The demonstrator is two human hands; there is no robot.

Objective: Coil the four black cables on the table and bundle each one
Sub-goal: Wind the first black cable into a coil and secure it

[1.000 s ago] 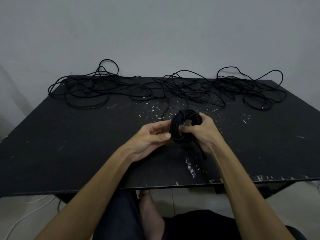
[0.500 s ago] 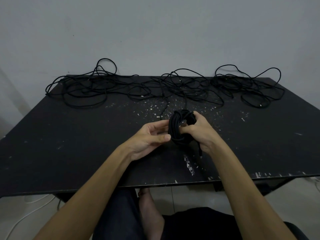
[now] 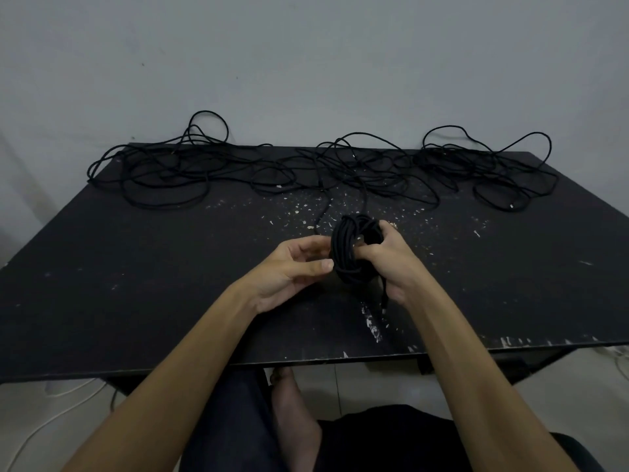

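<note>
Barely shifted, hands (image 3: 343,264) grip round cable coil (image 3: 350,253).

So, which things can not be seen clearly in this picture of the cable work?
- Head view: whether the coil is already tied; the right hand covers that side.
- How many separate cables form the loose cables at the far edge; black strands overlap on the black table.
- Whether the left hand pinches a strand; too dark to tell.
</note>
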